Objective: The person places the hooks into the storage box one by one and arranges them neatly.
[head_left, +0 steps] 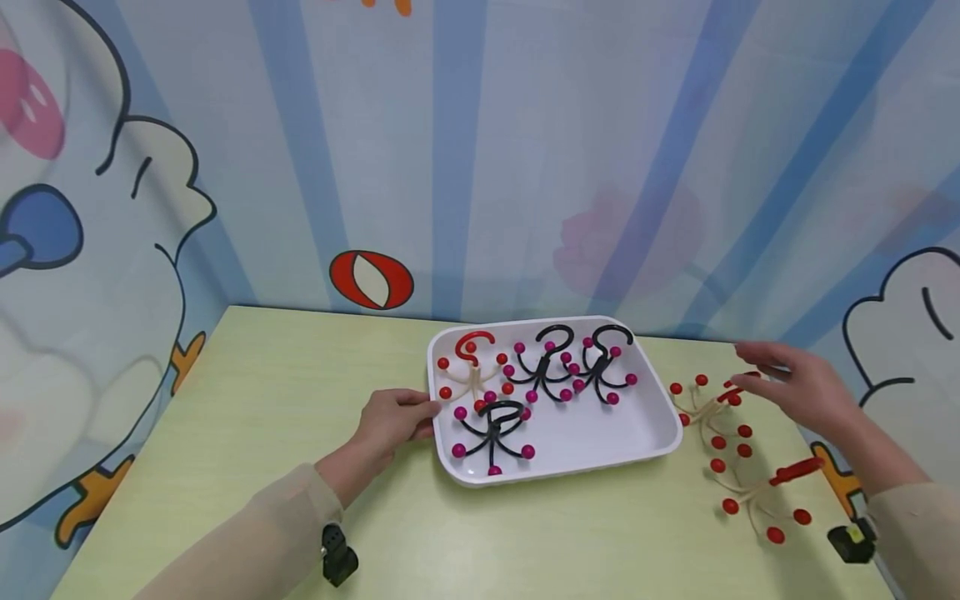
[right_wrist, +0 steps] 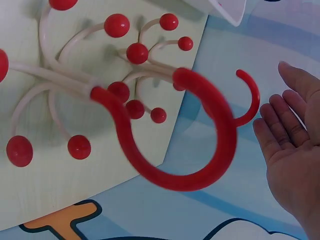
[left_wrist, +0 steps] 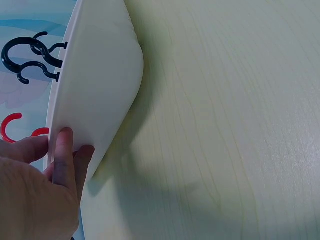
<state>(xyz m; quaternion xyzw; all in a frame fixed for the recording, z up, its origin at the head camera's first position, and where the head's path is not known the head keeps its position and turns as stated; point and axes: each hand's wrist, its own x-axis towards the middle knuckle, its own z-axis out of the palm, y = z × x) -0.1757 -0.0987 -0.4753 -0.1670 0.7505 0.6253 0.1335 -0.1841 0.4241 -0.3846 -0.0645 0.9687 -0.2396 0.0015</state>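
My left hand grips the left rim of a white tray, thumb over the edge and fingers against the outer wall. In the tray lie one claw massager with a red hook handle and red ball tips and several black claw massagers with magenta balls. To the tray's right, two cream claw massagers with red hooks rest on the table, a farther one and a nearer one. My right hand hovers beside the farther massager's hook, fingers loosely extended, holding nothing.
A pale wood-grain table bears everything. Behind it hangs a cartoon-printed cloth with blue stripes, close to the tray's far side. The two loose massagers lie near the table's right edge, their hooks reaching toward or past it.
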